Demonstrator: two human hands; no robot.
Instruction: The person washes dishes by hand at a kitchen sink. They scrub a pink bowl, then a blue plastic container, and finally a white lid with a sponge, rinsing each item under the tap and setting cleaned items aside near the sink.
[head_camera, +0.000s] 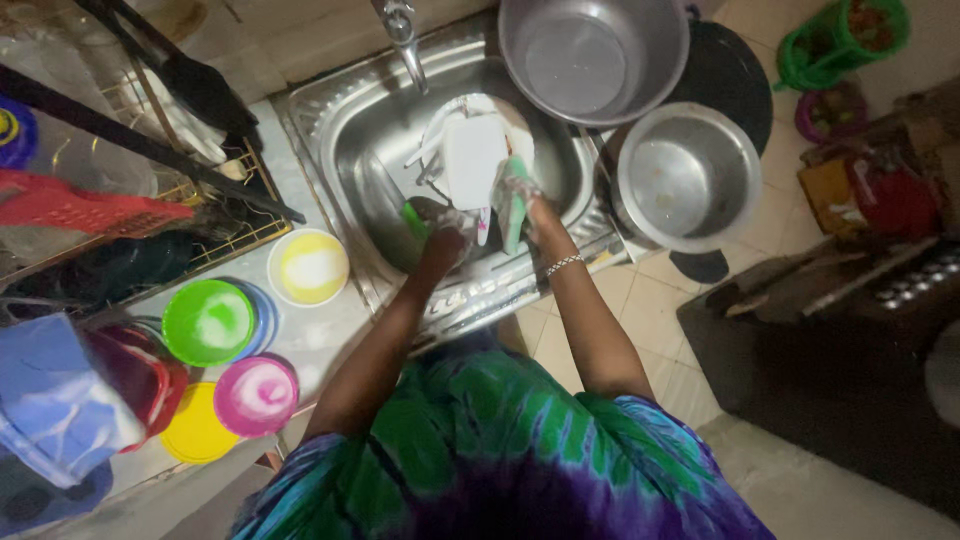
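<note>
1. The steel sink (350, 150) holds a white plate (505, 120) lying in the basin under the tap (405, 40), with a white rectangular lid or board (472, 160) held upright over it.
2. The left hand (445, 232), covered in suds, has its grip closed on the lower edge of the white board, next to a small green thing (413, 218) that is too hidden to name.
3. The right hand (520, 200) has its grip closed on a green sponge (515, 205), pressed against the right side of the board; a beaded bracelet (563, 264) sits on that wrist.
4. Two empty steel pots stand to the right of the basin: a large pot (590, 55) at the top, cut off by the frame edge, and a second pot (688, 175) below it, touching a dark round mat (735, 75).
5. On the surface (310, 335) left of the sink lie bowls and lids: a yellow bowl (310, 267) with a white rim, a green bowl (208, 322) on a blue plate, a pink bowl (257, 395) and a yellow lid (195, 430).
6. A wire dish rack (215, 235) at the far left holds dark utensils and a red basket (70, 205); the contents are dim and hard to make out.
7. A green basket (845, 40) sits on the floor at upper right, its contents blurred.
</note>
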